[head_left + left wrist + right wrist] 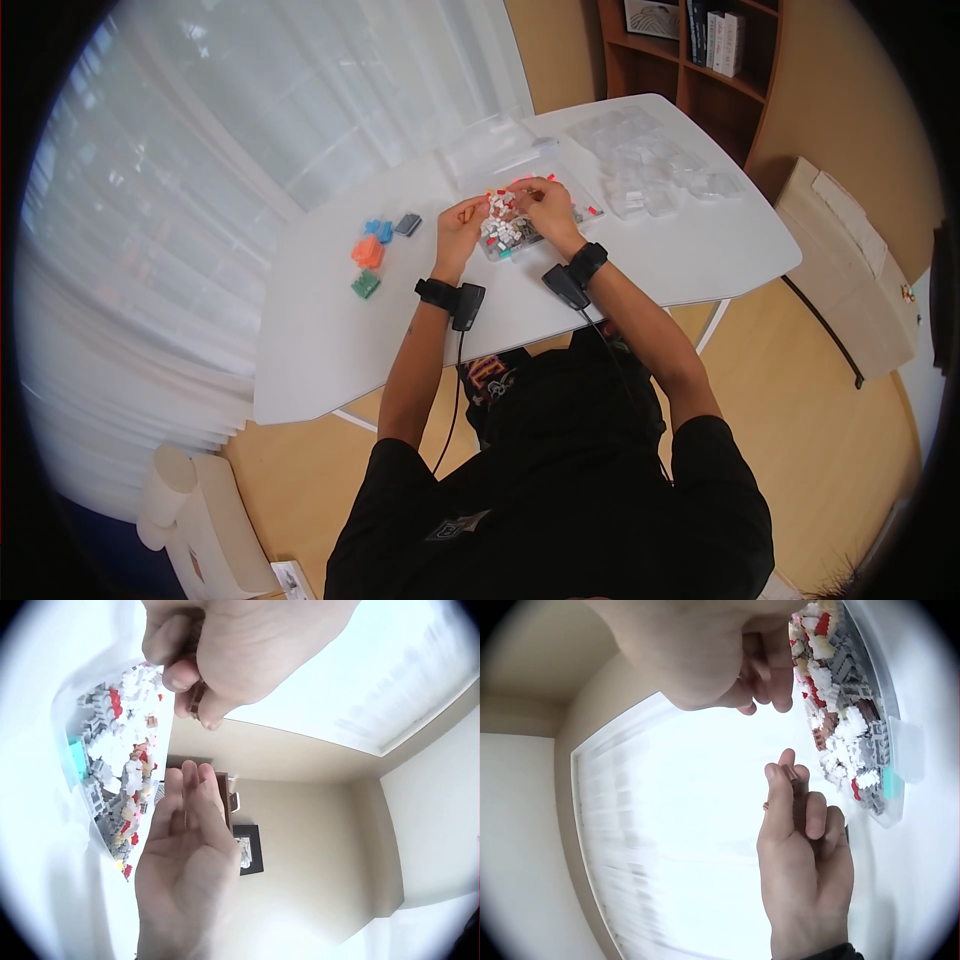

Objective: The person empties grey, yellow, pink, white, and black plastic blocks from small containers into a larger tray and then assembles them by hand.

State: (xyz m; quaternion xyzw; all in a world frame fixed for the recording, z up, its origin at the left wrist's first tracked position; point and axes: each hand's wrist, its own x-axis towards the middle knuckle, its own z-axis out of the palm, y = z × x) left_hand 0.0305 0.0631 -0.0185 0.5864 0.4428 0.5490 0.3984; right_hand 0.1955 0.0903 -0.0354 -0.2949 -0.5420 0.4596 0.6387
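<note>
Brick, small and brown, is located between the fingers of the left hand, above the desk. Left fingers: clamped on the brick, thumb against fingertips. Orientation of the brick: the left wrist view shows a narrow strip whose length follows the gap between the fingertips; the right wrist view shows brown beside the thumb tip, on the side facing the right hand. Full long axis: covered by the fingers, cannot be determined. Studded end: too small to tell.

Right fingers: extended and lightly bent, lying close together in the left wrist view, apart from the left hand.

Clear plastic box stands on the desk beside both hands. Its front edge runs obliquely, left end nearer the person. Contents: loose brick heap in white, grey, red and brown, with pieces pointing in mixed directions. One teal brick lies against the box wall nearest the person.

Left of the box, four block groups rest on the desk: dark grey, blue, orange and green. Right of the box lie clear trays.
</note>
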